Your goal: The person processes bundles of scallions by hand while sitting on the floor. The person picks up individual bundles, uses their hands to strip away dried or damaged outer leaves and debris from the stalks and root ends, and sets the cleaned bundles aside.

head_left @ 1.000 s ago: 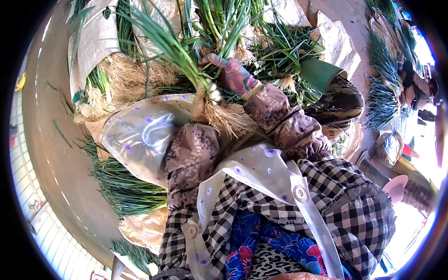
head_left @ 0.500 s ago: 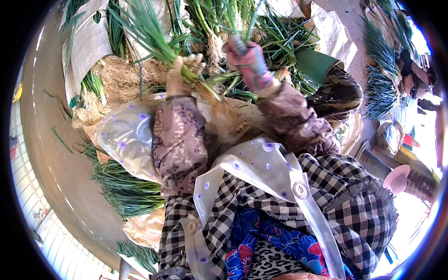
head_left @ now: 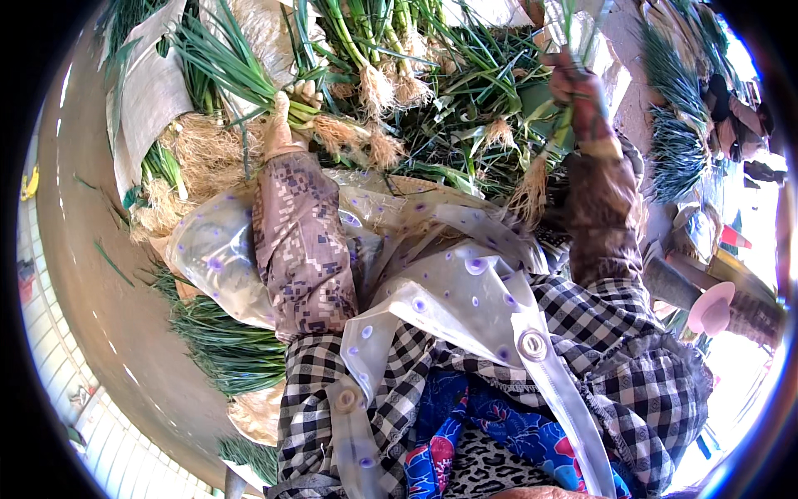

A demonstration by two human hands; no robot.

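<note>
My left hand point(head_left: 287, 125), in a light glove, is closed round a bunch of spring onions point(head_left: 237, 66). The green leaves point up and left, and pale roots stick out to the right. Farther right, my raised right hand point(head_left: 584, 104), in a pinkish glove, grips more spring onions point(head_left: 562, 133). Their roots hang below the hand and their leaves rise above it; motion smears this hand. Between the hands lies a heap of loose green leaves point(head_left: 465, 108). Several rooted spring onions point(head_left: 376, 91) lie at its far left side.
A clear dotted plastic apron point(head_left: 449, 266) covers my lap. Stacked onions with matted roots point(head_left: 208, 137) lie left of my left hand. Another green bundle point(head_left: 229, 341) sits nearer on the left. More bundles point(head_left: 677, 158) lie at the far right, and a pink disc-shaped thing point(head_left: 711, 308) stands nearer.
My right hand has swung right, away from my left hand, with spring onions hanging from it. My left hand has shifted slightly left with its bunch.
</note>
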